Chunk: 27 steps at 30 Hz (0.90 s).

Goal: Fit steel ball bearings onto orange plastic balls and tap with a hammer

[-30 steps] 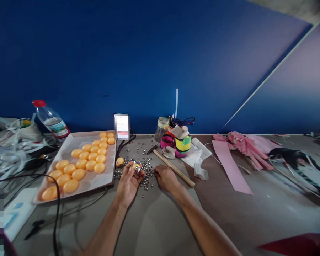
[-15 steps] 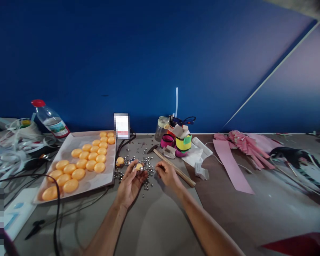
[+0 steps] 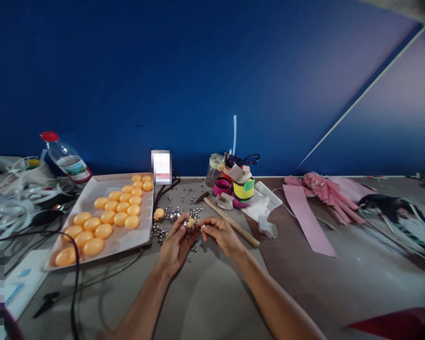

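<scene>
My left hand (image 3: 174,250) is closed around an orange ball (image 3: 191,223) partly covered with shiny silver pieces. Close by on its right, my right hand (image 3: 221,235) has thumb and fingertips pinched on a tiny shiny silver bead (image 3: 202,228); its exact shape is too small to make out. Loose silver beads (image 3: 159,234) lie scattered on the table around and beyond both hands. Beyond the left fingers is a ball covered in silver (image 3: 175,216), with another orange ball (image 3: 159,214) left of it.
At left, a white tray (image 3: 127,236) carries rows of orange balls, with a red-capped bottle (image 3: 71,163) behind. A hammer (image 3: 233,223) lies beyond my right hand. Farther back stand a glass jar (image 3: 214,175) and tape rolls (image 3: 243,190). Pink strips (image 3: 310,219) lie right.
My right hand has moved left and up to the ball, its fingertips now close beside it. The left hand has shifted slightly right, with the ball turned a little.
</scene>
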Each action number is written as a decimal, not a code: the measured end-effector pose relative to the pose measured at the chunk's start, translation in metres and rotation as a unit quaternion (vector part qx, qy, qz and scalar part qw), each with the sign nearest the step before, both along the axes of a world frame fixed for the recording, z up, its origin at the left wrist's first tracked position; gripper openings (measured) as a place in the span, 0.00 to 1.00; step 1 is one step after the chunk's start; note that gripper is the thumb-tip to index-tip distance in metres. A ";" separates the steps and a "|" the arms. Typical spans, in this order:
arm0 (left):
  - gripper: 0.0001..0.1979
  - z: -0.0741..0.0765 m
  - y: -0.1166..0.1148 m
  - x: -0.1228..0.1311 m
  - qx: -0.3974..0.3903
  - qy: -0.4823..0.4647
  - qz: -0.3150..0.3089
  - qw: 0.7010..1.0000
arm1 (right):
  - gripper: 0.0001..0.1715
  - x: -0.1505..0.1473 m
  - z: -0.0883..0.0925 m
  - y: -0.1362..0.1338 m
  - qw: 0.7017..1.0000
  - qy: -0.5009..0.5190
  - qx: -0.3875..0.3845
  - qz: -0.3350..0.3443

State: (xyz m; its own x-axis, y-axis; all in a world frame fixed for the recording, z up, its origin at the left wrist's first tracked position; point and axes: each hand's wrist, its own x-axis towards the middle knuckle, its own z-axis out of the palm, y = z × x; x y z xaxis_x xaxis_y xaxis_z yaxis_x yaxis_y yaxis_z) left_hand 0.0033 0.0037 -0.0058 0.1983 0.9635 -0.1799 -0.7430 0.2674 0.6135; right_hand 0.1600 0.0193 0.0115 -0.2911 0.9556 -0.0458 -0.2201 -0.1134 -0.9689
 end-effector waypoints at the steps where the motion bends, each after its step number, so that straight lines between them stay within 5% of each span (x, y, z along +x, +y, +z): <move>1: 0.19 0.000 -0.001 0.000 -0.002 0.006 -0.003 1.000 | 0.15 -0.001 0.000 0.000 1.000 0.007 -0.002 -0.010; 13: 0.19 0.004 -0.004 0.004 0.001 0.052 0.000 0.999 | 0.12 -0.005 0.005 -0.003 1.000 0.020 -0.004 -0.014; 27: 0.18 0.001 -0.004 0.006 0.021 0.064 0.002 0.998 | 0.05 -0.004 0.005 -0.003 0.989 -0.104 0.089 -0.047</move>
State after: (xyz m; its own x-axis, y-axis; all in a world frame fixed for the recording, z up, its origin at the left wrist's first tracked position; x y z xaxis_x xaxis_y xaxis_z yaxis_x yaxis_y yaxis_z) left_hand 0.0096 -0.0008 -0.0044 0.1718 0.9716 -0.1626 -0.6585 0.2360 0.7146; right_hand 0.1556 0.0159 0.0165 -0.2016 0.9765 0.0765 -0.0159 0.0748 -0.9971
